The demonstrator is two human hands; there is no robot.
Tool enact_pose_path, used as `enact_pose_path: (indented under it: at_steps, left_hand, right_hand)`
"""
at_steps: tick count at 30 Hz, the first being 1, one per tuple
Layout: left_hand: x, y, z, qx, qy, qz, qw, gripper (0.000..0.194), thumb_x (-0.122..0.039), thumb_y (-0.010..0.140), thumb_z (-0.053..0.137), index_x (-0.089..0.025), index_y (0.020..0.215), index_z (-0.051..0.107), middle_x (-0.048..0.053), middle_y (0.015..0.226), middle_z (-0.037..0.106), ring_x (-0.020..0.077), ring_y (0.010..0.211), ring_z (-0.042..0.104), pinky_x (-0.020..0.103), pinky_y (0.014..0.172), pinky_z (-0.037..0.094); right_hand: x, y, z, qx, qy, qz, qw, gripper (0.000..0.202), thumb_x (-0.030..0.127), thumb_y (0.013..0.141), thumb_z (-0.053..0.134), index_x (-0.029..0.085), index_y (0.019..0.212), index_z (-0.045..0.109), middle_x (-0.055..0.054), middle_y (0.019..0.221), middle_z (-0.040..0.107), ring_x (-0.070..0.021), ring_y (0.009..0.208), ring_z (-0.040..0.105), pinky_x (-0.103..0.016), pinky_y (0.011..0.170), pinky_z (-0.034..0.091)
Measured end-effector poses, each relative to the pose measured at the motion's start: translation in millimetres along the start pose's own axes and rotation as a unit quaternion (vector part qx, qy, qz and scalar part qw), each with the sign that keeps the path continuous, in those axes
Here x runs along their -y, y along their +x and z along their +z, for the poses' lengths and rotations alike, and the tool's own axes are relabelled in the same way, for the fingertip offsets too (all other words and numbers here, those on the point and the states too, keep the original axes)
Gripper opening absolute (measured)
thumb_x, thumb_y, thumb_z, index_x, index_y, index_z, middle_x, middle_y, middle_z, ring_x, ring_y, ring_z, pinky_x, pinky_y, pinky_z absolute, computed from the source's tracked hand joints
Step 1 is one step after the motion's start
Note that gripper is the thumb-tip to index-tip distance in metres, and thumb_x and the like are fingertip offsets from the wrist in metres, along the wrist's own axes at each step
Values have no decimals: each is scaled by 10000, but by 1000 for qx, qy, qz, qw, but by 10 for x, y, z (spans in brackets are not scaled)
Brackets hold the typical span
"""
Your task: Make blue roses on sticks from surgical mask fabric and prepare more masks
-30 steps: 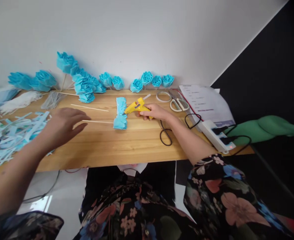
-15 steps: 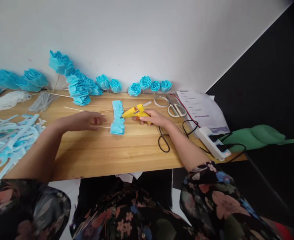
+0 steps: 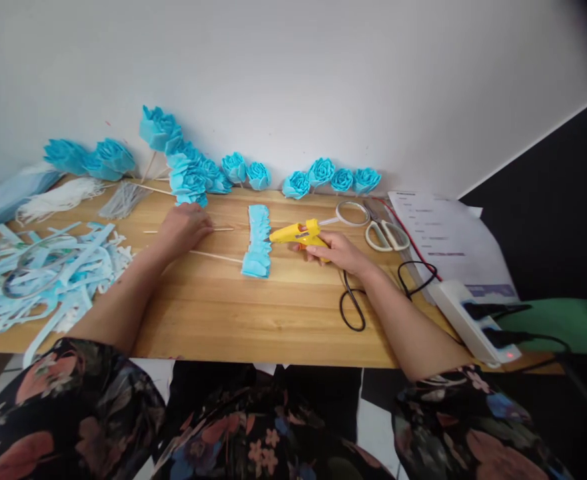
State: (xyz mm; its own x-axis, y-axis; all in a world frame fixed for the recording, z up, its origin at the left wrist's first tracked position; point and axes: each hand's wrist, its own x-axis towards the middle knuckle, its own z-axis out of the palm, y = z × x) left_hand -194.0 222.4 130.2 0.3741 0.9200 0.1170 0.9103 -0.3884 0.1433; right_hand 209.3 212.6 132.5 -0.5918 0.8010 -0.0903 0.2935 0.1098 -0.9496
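My left hand [image 3: 186, 229] is lowered at the back of the wooden table, its fingers curled over a thin wooden stick [image 3: 223, 229] whose two ends show on either side. My right hand [image 3: 336, 251] grips a yellow glue gun [image 3: 296, 233], with a clear glue stick [image 3: 329, 221] poking out of its back. The gun's nozzle points left, close to the scalloped edge of a light-blue strip [image 3: 259, 227]. Folded over at its near end, the strip lies around or against a second thin stick [image 3: 216, 256]; the exact join is hidden.
Blue fabric-like roses [image 3: 322, 172] line the wall. At left lie blue and white scraps [image 3: 63, 273], white strings [image 3: 63, 197] and grey strips [image 3: 122, 200]. Scissors [image 3: 387, 236], a tape-like ring [image 3: 352, 213], papers [image 3: 453, 247] and a power strip [image 3: 473, 327] are at right, with a black cord [image 3: 353, 310].
My left hand has moved up and away from the strip, onto the loose stick, which now lies at a different angle. The glue gun's nozzle stays beside the strip. The whole view has shifted.
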Motion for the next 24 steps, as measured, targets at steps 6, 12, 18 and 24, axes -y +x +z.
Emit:
enact_pose_path:
  at_steps: [6,12,18,24]
  left_hand:
    - [-31,-144,-139,10,64,-34,997,407,-377,954,417,-119,979,730,171,1036,711,296,983,620,414,869,451]
    - [-282,-173,-190,-30,-111,10,993,486,-531,928,466,-125,1005,722,130,953,715,237,849,618,359,809,468]
    - [-386,-209,-263,91,-185,72,976,458,-629,852,589,-199,943,715,67,946,697,214,862,624,295,787,453]
    - [-329,-234,-270,139,-167,85,972,413,-538,903,567,-158,968,711,65,956,649,175,844,581,269,771,439]
  right_hand:
    - [49,-14,35,-18,19,-4,1000,465,506,838,707,156,1144,711,-104,1021,754,-130,713,611,-211,522,420]
    - [84,-40,36,-26,56,-4,998,452,474,819,722,171,1154,705,-100,1093,750,-116,700,572,-218,528,429]
    - [123,-56,38,-19,21,-5,1000,442,489,806,707,135,1072,716,-33,791,681,-97,591,505,-218,505,384]
    - [244,-67,84,-19,-122,-15,992,426,411,824,645,102,1105,731,4,710,597,-107,602,481,-243,580,363]
